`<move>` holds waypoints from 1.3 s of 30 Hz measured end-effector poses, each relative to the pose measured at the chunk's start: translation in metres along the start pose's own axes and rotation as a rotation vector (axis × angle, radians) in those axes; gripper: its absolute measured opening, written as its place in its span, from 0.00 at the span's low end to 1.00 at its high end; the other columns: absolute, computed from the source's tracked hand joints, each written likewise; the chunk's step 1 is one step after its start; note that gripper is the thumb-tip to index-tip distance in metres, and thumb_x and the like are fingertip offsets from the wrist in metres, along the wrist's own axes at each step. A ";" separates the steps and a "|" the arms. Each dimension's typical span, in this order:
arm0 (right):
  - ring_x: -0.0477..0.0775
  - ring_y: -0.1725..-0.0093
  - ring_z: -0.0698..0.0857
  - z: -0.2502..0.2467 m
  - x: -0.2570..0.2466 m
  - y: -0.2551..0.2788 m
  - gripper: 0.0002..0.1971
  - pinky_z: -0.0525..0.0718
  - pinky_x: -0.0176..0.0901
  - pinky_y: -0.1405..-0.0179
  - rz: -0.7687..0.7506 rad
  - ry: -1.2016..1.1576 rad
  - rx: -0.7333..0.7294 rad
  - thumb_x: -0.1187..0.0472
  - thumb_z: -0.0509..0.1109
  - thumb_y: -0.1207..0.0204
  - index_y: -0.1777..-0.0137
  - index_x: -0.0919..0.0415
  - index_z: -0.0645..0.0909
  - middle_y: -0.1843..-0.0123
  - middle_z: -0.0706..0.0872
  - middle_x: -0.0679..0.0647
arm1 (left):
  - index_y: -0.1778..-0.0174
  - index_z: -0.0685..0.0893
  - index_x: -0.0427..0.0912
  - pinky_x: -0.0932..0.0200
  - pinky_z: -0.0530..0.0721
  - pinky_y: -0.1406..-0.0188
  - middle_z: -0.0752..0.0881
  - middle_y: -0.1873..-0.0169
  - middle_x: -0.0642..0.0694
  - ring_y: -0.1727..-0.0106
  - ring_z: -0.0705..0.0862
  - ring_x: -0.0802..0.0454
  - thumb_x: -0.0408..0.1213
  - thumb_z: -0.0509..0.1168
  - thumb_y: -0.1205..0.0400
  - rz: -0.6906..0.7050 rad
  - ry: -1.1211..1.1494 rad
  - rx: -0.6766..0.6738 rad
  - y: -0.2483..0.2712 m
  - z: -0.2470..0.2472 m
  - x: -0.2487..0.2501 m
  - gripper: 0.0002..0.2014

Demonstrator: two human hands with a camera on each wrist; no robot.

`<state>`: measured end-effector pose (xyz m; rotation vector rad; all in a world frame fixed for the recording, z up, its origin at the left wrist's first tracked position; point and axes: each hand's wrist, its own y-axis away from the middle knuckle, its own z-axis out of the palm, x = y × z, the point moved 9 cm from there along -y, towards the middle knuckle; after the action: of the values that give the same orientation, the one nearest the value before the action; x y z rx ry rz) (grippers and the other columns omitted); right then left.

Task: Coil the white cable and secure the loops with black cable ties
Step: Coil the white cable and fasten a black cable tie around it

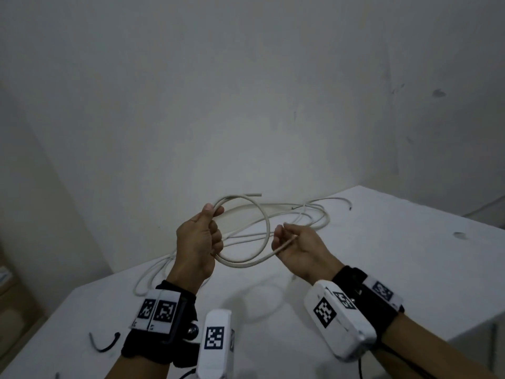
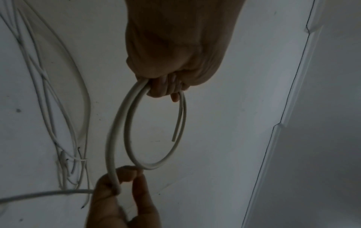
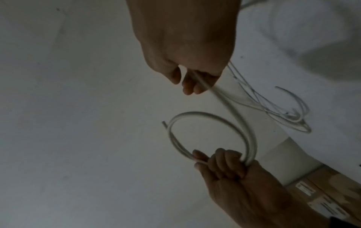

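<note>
My left hand [image 1: 203, 236] grips a round loop of white cable [image 1: 266, 222], held up above the white table [image 1: 382, 255]. The loop's cut end [image 1: 255, 195] sticks out at the top. My right hand [image 1: 289, 243] holds the strand that runs off the loop, fingers curled round it. In the left wrist view the left hand [image 2: 166, 86] clasps two strands of the cable loop [image 2: 125, 123] and the right hand [image 2: 119, 185] pinches the outer strand. The right wrist view shows the right hand [image 3: 193, 83] on the cable [image 3: 230, 108]. A black cable tie [image 1: 105, 344] lies near the table's front left.
Slack white cable [image 1: 306, 214] and thinner white wires lie spread over the back of the table. A second black tie tip [image 1: 56, 375] shows at the bottom left edge. Cardboard boxes [image 3: 320, 192] stand on the floor left of the table. A wall rises close behind.
</note>
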<state>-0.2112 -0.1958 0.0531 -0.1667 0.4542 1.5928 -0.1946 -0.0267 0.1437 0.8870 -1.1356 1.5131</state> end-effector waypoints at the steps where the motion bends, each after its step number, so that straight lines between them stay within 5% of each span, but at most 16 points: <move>1: 0.48 0.74 0.75 0.004 -0.004 0.000 0.08 0.78 0.37 0.79 -0.030 0.050 0.000 0.69 0.57 0.18 0.56 0.66 0.76 0.74 0.78 0.55 | 0.56 0.83 0.35 0.72 0.56 0.88 0.62 0.86 0.56 0.87 0.58 0.62 0.40 0.60 0.14 -0.009 0.000 0.005 0.000 -0.003 -0.003 0.13; 4: 0.48 0.77 0.67 0.013 -0.025 0.003 0.09 0.71 0.39 0.79 -0.255 0.424 -0.015 0.66 0.55 0.16 0.46 0.64 0.78 0.72 0.69 0.52 | 0.55 0.83 0.36 0.73 0.56 0.88 0.61 0.86 0.56 0.87 0.57 0.62 0.40 0.59 0.14 -0.050 0.004 0.000 0.000 -0.008 -0.013 0.13; 8: 0.48 0.74 0.72 0.034 -0.043 0.021 0.13 0.83 0.45 0.74 -0.513 0.839 -0.099 0.61 0.54 0.14 0.37 0.59 0.78 0.68 0.71 0.54 | 0.54 0.82 0.35 0.73 0.55 0.87 0.61 0.87 0.56 0.87 0.57 0.61 0.40 0.59 0.14 -0.063 -0.040 -0.029 0.003 -0.002 -0.024 0.13; 13: 0.48 0.73 0.77 0.040 -0.060 0.029 0.11 0.86 0.46 0.71 -0.594 1.023 -0.103 0.64 0.53 0.14 0.40 0.55 0.76 0.64 0.73 0.55 | 0.55 0.84 0.34 0.72 0.54 0.87 0.60 0.86 0.56 0.86 0.57 0.61 0.40 0.59 0.14 -0.104 -0.075 -0.082 0.008 0.005 -0.034 0.13; 20: 0.49 0.70 0.79 0.045 -0.063 0.026 0.17 0.74 0.26 0.78 -0.633 1.270 -0.164 0.65 0.54 0.15 0.31 0.51 0.74 0.61 0.73 0.56 | 0.55 0.85 0.35 0.71 0.55 0.89 0.60 0.85 0.56 0.86 0.57 0.61 0.40 0.61 0.15 -0.164 -0.103 -0.121 0.011 0.008 -0.043 0.13; 24: 0.43 0.73 0.80 0.035 -0.063 0.026 0.18 0.73 0.28 0.77 -0.642 1.249 -0.175 0.66 0.56 0.16 0.30 0.51 0.75 0.63 0.73 0.56 | 0.55 0.84 0.36 0.72 0.54 0.89 0.60 0.86 0.57 0.87 0.57 0.62 0.40 0.60 0.14 -0.181 -0.012 -0.089 0.009 0.002 -0.040 0.13; 30: 0.47 0.68 0.80 0.021 -0.044 0.024 0.15 0.76 0.36 0.69 -0.495 1.207 -0.203 0.64 0.57 0.16 0.33 0.52 0.75 0.64 0.76 0.52 | 0.56 0.83 0.37 0.71 0.53 0.91 0.60 0.87 0.56 0.87 0.56 0.62 0.41 0.59 0.14 -0.211 0.021 -0.080 0.005 -0.002 -0.042 0.13; 35: 0.51 0.71 0.77 0.000 -0.047 0.008 0.09 0.76 0.43 0.67 -0.247 0.675 0.003 0.65 0.55 0.16 0.48 0.64 0.78 0.70 0.76 0.54 | 0.55 0.84 0.37 0.71 0.53 0.90 0.60 0.85 0.57 0.87 0.56 0.62 0.42 0.60 0.14 -0.227 -0.012 -0.103 0.009 -0.001 -0.048 0.13; 39: 0.46 0.85 0.62 -0.010 -0.038 0.000 0.15 0.64 0.35 0.82 0.045 0.192 0.035 0.65 0.47 0.17 0.56 0.65 0.75 0.83 0.64 0.50 | 0.55 0.83 0.37 0.70 0.52 0.90 0.59 0.86 0.57 0.87 0.56 0.62 0.42 0.60 0.14 -0.254 0.023 -0.115 0.010 -0.001 -0.050 0.13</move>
<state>-0.2097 -0.2350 0.0582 -0.2854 0.6381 1.6188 -0.1927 -0.0402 0.0945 0.8961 -1.0395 1.2362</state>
